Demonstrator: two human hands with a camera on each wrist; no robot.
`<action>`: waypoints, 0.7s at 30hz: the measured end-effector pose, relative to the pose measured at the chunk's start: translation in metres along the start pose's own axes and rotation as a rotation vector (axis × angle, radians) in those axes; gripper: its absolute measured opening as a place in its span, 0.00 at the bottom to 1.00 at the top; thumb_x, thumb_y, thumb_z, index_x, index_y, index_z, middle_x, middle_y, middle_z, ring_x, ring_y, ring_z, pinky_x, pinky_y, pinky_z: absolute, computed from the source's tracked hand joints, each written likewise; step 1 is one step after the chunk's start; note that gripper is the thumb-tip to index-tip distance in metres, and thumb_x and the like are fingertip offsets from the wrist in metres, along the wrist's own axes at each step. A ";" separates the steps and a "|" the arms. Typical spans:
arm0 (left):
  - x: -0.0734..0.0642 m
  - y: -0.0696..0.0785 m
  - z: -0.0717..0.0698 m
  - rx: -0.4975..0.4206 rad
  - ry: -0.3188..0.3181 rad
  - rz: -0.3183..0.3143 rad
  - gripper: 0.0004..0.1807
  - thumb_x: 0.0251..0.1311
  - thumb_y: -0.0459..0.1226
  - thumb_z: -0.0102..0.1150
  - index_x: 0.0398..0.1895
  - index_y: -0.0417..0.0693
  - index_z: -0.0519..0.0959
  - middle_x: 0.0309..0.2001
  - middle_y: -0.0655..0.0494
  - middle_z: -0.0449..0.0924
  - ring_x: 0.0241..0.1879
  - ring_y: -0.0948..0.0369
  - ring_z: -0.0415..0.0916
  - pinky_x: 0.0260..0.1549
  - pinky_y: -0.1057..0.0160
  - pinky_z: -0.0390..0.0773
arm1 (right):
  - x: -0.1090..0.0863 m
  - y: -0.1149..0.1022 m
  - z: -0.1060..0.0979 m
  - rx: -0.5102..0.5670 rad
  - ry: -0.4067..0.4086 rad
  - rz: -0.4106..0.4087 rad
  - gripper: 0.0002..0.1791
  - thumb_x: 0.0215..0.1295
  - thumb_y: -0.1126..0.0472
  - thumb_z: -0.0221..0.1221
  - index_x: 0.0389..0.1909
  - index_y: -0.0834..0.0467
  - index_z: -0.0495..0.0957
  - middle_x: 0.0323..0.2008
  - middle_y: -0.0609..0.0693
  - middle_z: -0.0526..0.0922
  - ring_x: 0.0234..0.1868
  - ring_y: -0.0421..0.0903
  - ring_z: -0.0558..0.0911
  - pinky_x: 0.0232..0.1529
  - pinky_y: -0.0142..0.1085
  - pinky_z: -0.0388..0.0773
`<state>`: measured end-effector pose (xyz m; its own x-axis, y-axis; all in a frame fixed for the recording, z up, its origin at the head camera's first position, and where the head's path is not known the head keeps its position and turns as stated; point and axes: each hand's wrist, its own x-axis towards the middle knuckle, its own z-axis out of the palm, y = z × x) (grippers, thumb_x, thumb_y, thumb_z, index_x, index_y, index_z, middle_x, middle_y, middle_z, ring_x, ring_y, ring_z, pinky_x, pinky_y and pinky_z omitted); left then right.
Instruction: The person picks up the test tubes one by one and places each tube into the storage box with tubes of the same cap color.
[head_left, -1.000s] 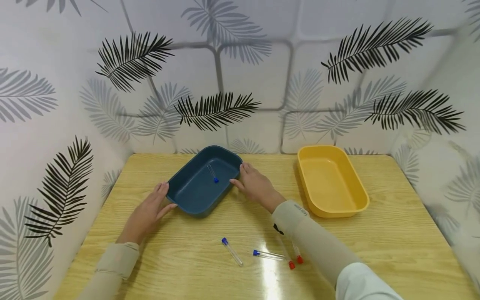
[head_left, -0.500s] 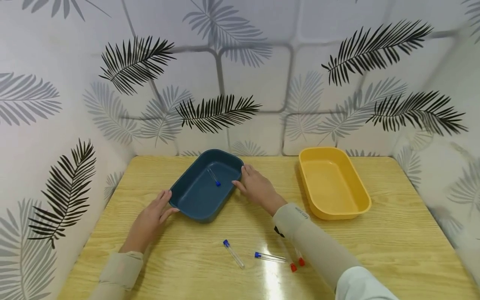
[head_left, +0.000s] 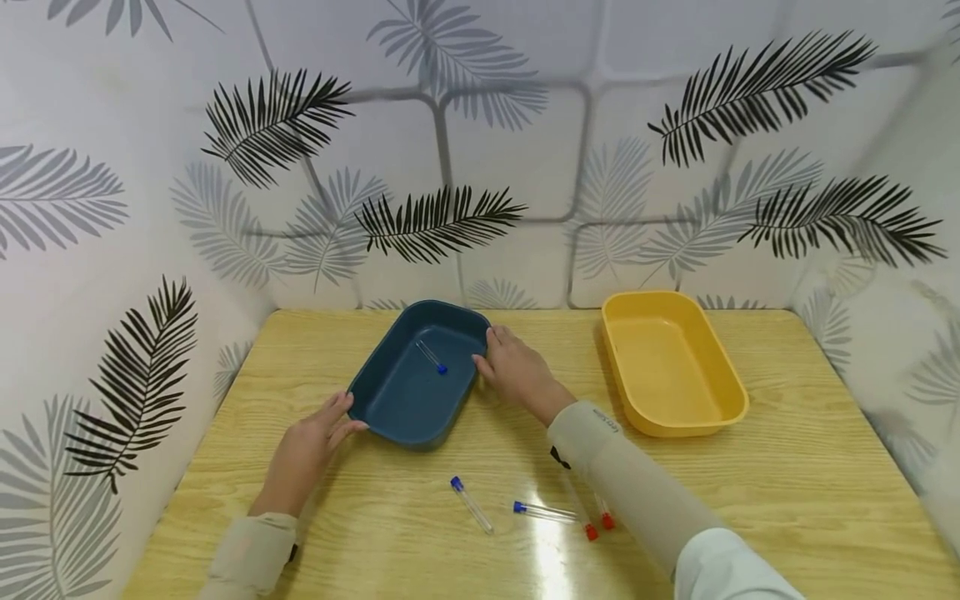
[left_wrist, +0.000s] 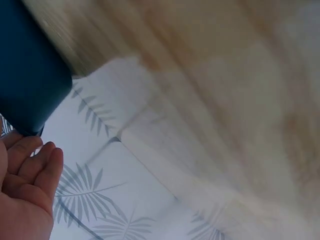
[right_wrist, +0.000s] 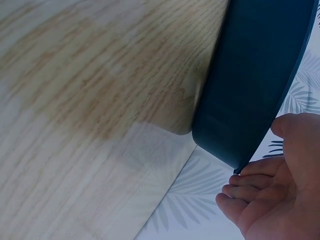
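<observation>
A dark blue plastic tray (head_left: 408, 410) stands at an angle on the table, left of centre. A capped test tube (head_left: 432, 357) with a blue cap lies inside it. My left hand (head_left: 303, 450) holds the tray's near-left corner, fingers and thumb at the rim. At the right corner my right hand (head_left: 519, 373) grips the rim with its thumb and fingers. Both wrist views show the tray's outer wall, with the left fingers (left_wrist: 31, 162) and right fingers (right_wrist: 252, 187) bent at its edge.
A yellow tray (head_left: 675, 367) stands at the back right. Nearer lie two blue-capped test tubes, one slanted (head_left: 472, 506) and one sideways (head_left: 546, 512). Two tubes with red caps (head_left: 592, 532) lie partly behind my right forearm. A patterned wall borders the wooden table (head_left: 795, 467).
The blue tray has turned slightly, and its near-left end has shifted right and nearer. My left hand has moved with it, while my right hand has kept its hold on the rim.
</observation>
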<state>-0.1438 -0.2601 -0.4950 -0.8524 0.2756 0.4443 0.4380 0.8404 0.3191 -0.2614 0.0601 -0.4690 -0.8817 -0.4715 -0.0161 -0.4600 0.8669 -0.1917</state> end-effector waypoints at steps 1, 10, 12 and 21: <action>0.000 0.002 0.000 -0.005 0.001 -0.008 0.29 0.51 0.36 0.66 0.59 0.38 0.72 0.57 0.38 0.71 0.39 0.46 0.80 0.32 0.57 0.80 | 0.000 0.000 0.000 0.005 0.000 -0.001 0.36 0.73 0.44 0.36 0.69 0.68 0.51 0.69 0.61 0.54 0.70 0.52 0.53 0.66 0.41 0.53; -0.007 0.024 0.003 0.009 -0.017 -0.070 0.31 0.53 0.41 0.64 0.60 0.37 0.71 0.57 0.39 0.71 0.50 0.44 0.74 0.39 0.51 0.78 | -0.002 0.004 0.001 0.048 0.009 -0.018 0.34 0.74 0.47 0.37 0.68 0.70 0.52 0.69 0.62 0.54 0.70 0.53 0.53 0.67 0.42 0.52; -0.008 0.028 0.004 0.017 -0.023 -0.081 0.30 0.54 0.42 0.63 0.60 0.37 0.71 0.57 0.38 0.71 0.51 0.45 0.74 0.39 0.51 0.78 | -0.002 0.004 0.001 0.065 0.014 -0.016 0.33 0.74 0.48 0.38 0.68 0.70 0.52 0.69 0.62 0.54 0.70 0.54 0.52 0.67 0.43 0.51; -0.008 0.042 0.007 0.052 0.026 -0.059 0.29 0.52 0.42 0.65 0.56 0.35 0.74 0.54 0.36 0.73 0.51 0.46 0.75 0.38 0.50 0.78 | 0.007 0.008 0.000 0.074 0.005 0.004 0.32 0.73 0.50 0.39 0.69 0.68 0.52 0.69 0.61 0.54 0.70 0.53 0.52 0.67 0.42 0.51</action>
<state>-0.1206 -0.2234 -0.4909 -0.8685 0.2128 0.4478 0.3709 0.8782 0.3019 -0.2717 0.0638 -0.4710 -0.8840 -0.4673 -0.0115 -0.4481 0.8542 -0.2639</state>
